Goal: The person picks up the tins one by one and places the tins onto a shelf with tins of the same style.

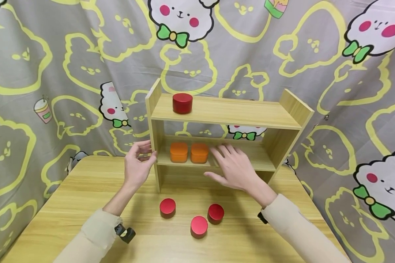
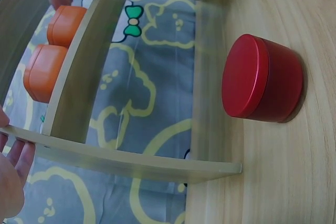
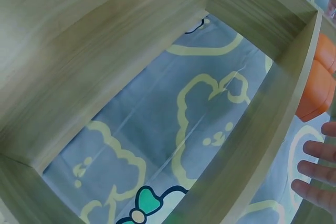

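A small wooden shelf (image 1: 224, 111) stands on the table. My left hand (image 1: 139, 160) holds the front edge of its left side panel, thumb on the inner face and fingers outside, as the left wrist view shows (image 2: 13, 182). Two orange rounded boxes sit side by side on the middle board: a left box (image 1: 179, 152) and a right box (image 1: 199, 153). Just right of the right box is my right hand (image 1: 235, 166), palm down over the middle board with fingers extended and nothing held. In the right wrist view its fingers (image 3: 317, 169) are apart from the orange box (image 3: 316, 90).
One red round tin (image 1: 182, 103) stands on the top board, toward the left. Three more lie in front of the shelf on the table: a left tin (image 1: 167, 208), a middle tin (image 1: 199, 227) and a right tin (image 1: 215, 213). A patterned curtain (image 1: 85, 65) hangs behind.
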A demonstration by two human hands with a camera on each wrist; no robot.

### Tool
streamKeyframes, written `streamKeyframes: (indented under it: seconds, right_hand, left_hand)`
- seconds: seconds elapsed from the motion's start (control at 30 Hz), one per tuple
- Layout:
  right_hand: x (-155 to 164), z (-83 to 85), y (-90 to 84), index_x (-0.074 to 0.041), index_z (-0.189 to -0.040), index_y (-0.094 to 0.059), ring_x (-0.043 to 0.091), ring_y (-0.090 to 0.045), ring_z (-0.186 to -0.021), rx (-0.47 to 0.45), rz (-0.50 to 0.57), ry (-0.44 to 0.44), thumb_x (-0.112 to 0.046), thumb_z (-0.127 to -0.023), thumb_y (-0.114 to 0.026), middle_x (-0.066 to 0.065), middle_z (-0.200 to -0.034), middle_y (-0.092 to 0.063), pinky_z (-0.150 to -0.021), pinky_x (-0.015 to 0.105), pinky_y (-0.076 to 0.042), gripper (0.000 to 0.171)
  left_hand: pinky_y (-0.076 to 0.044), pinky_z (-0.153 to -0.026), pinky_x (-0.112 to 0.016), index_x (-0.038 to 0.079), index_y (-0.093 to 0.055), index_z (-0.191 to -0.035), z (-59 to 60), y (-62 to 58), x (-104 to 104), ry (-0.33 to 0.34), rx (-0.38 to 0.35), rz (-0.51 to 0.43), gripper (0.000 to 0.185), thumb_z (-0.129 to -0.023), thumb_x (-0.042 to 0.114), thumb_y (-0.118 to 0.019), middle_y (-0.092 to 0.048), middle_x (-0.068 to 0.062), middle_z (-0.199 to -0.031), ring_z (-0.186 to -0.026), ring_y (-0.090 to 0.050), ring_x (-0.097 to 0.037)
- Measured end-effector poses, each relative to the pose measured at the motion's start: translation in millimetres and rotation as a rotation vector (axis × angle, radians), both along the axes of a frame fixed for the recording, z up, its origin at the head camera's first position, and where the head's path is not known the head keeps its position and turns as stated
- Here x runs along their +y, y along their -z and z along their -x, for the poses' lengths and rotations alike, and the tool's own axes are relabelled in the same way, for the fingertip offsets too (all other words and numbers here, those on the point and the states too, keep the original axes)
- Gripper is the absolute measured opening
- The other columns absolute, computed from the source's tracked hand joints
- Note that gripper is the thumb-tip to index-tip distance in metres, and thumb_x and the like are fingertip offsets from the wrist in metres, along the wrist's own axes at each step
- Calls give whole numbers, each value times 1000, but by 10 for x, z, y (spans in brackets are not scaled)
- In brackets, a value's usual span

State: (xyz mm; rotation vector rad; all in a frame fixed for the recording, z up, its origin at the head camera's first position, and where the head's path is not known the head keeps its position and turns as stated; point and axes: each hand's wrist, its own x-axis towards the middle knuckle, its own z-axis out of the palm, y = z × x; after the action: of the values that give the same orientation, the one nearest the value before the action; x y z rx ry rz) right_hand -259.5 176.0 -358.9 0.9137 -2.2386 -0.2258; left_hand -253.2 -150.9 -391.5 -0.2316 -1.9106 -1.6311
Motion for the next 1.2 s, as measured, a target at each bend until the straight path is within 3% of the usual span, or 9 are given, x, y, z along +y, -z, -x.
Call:
streamKeyframes:
  seconds: [0.6,0.67,0.9,1.2]
  right_hand:
    - [150,-362,144,-8,-141,-62,34,-69,-117,6,-15,-59,-81,-100,-27,12,-130,-73,-99,46,-62,91]
    - [153,-404,171,-8,-141,-62,34,-69,-118,0,-18,-62,-81,-100,-30,11,-130,-73,-100,46,-62,90]
    - [166,-513,264,-11,-143,-62,33,-68,-120,-29,-10,-97,-78,-87,-60,9,-132,-72,-100,47,-61,88]
    - [182,-585,470,-14,-140,-64,28,-69,-120,-92,-45,-164,-79,-95,-48,4,-131,-72,-96,43,-62,81]
  left_hand:
    - [-60,-76,-10,-2,-68,-123,1,-4,-1,13,13,4,36,-88,-11,-71,-71,-23,-109,-91,-67,4]
    - [-60,-76,-11,-2,-68,-123,-2,-3,-1,12,12,4,36,-88,-11,-71,-71,-23,-109,-91,-67,4]
    - [-61,-77,-12,-2,-68,-123,-2,-7,3,10,14,-1,36,-88,-12,-72,-71,-23,-109,-91,-67,3]
    - [-61,-76,-11,-2,-69,-123,-6,-15,2,-1,1,-4,36,-88,-11,-72,-71,-23,-109,-90,-68,5]
